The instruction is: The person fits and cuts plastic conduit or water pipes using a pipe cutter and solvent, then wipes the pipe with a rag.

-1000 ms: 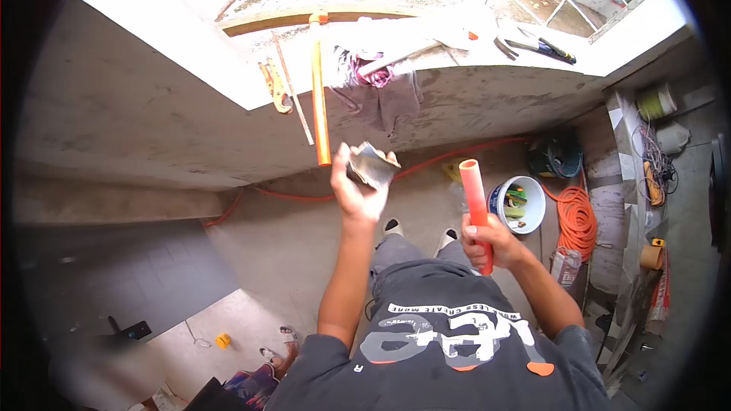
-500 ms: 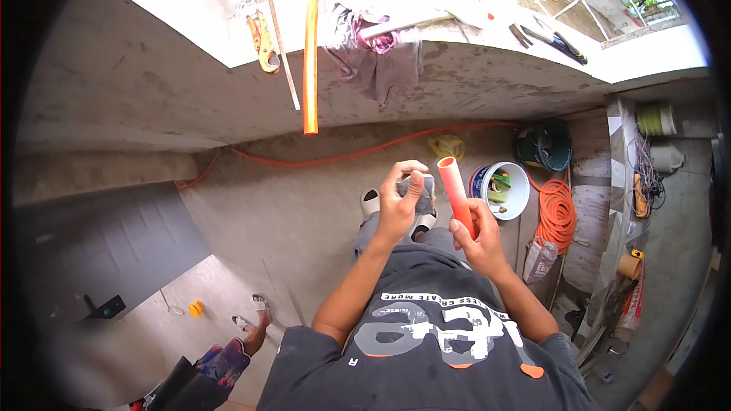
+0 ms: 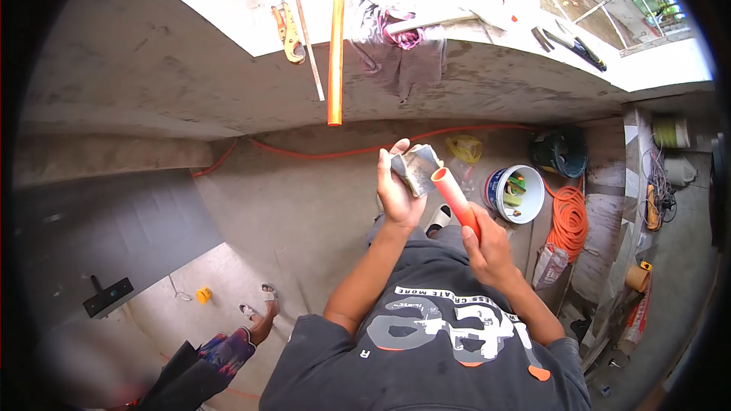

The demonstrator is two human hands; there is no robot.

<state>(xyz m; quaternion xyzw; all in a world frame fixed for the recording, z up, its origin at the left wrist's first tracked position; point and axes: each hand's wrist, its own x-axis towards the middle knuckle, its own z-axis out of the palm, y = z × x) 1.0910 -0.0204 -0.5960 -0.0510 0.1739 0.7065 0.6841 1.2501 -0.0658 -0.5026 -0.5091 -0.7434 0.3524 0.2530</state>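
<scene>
A folded piece of grey sandpaper (image 3: 418, 170) lies across the palm of my left hand (image 3: 400, 196), its fingers curled behind and beside it. My right hand (image 3: 487, 243) is wrapped around the lower part of a short orange pipe (image 3: 455, 196). That pipe tilts up to the left, and its open end sits right by the sandpaper's lower right edge. Beyond my hands, a longer orange pipe (image 3: 336, 61) with a fitting at its far end sticks out over the ledge. An orange-handled pipe cutter (image 3: 288, 33) lies to its left.
On the ledge (image 3: 259, 34) are a thin stick (image 3: 308, 42), a draped cloth (image 3: 407, 68) and pliers (image 3: 575, 44). A white bucket (image 3: 537, 196) with items inside, a dark bucket (image 3: 560, 154) and coiled orange hose (image 3: 567, 224) stand right. Another person's legs (image 3: 263, 323) show lower left.
My left hand has turned palm up and the sandpaper now lies more opened out in it. The pipe's open end has come closer to the sandpaper. The whole view has shifted slightly.
</scene>
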